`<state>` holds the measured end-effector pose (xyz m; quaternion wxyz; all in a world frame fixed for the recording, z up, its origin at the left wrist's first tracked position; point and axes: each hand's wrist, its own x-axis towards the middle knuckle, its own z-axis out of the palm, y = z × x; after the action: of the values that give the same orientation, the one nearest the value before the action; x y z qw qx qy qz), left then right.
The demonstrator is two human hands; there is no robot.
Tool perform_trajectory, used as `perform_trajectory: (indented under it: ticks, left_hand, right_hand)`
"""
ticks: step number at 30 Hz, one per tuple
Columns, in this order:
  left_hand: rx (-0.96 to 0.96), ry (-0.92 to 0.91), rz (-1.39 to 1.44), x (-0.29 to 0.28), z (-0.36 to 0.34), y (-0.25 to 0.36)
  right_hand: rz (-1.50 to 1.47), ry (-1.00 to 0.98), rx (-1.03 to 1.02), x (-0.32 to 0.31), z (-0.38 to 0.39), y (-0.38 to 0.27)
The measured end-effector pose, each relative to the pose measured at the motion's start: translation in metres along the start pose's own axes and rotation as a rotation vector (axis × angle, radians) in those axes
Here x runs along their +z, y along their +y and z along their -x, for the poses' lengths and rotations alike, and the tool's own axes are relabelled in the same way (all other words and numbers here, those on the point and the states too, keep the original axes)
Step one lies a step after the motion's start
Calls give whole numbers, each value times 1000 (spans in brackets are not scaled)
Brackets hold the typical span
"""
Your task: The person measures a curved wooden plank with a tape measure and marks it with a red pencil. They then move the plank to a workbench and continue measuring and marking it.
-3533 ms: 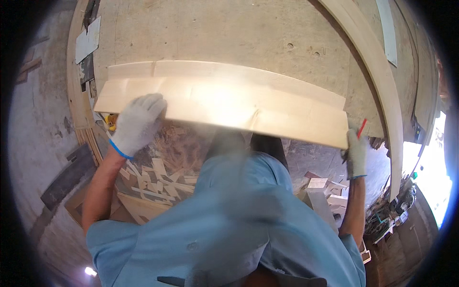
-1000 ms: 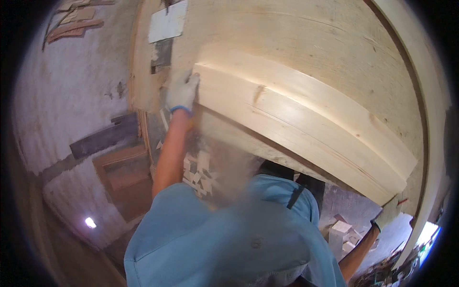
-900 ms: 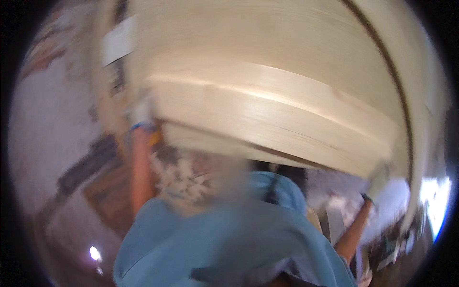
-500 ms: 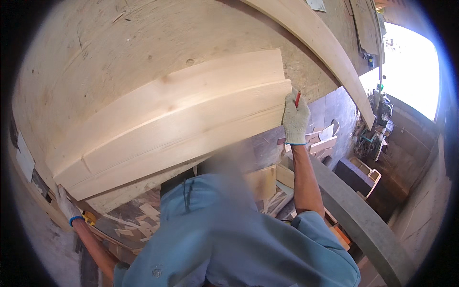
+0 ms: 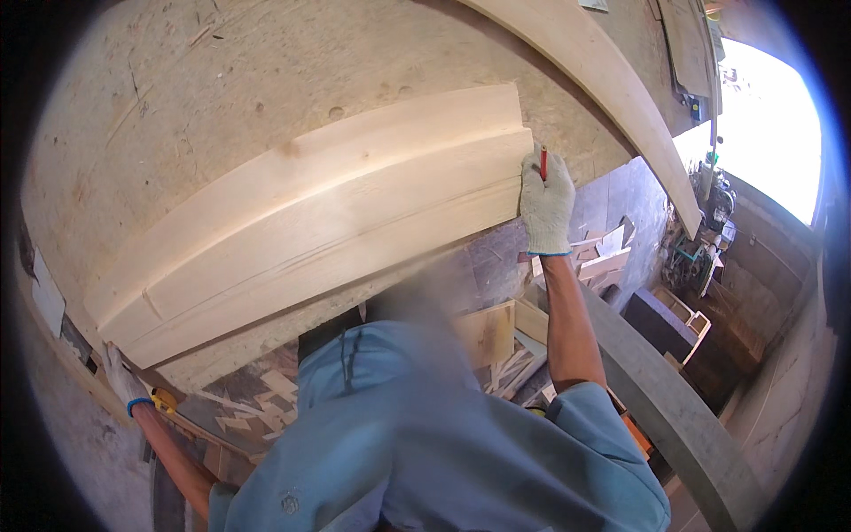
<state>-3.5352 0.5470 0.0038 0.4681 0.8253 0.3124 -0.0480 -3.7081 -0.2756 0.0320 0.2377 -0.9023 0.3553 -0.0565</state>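
Note:
A pale wooden board point(image 5: 355, 226) with a curved far edge lies across the bench before me, overlapping a second curved board point(image 5: 390, 124) behind it. My right hand point(image 5: 547, 208), in a whitish knitted glove with a blue cuff, grips the near board's right end. A red pencil point(image 5: 543, 163) sticks up between its fingers. At the opposite end my gloved left hand point(image 5: 124, 377) holds the board's lower left corner. Its fingertips are partly hidden at the board's edge.
A long curved plank point(image 5: 603, 89) lies at the far right of the plywood bench top point(image 5: 222, 80). Wood offcuts point(image 5: 275, 395) lie below the bench. A grey curved piece point(image 5: 674, 390) runs beside my right arm. A yellow tool point(image 5: 163, 400) sits by my left wrist.
The near board's right end has shifted slightly away from me, with my right hand on it. The pencil now stands more upright. My left hand has hardly moved.

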Motion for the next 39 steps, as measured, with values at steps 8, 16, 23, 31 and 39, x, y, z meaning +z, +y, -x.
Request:
perform_trajectory:
  ticks: [8,16,23,31,39]
  left_hand:
    - [24,2,-37,2,3,4]
    - [5,-5,4,-11,-11,-11]
    - [4,-13,-109,-10,-12,-5]
    - [-57,166,-139,-1,8,-11]
    - [49,106,-27,49,62,59]
  right_hand:
    - [-76,-13,54,2,-3,0]
    - [-136,3,71,6,-1,0]
    - [-136,21,57,8,1,-2]
    - [72,-106,-37,0,2,85]
    - [-214,-64,169,8,-20,110]
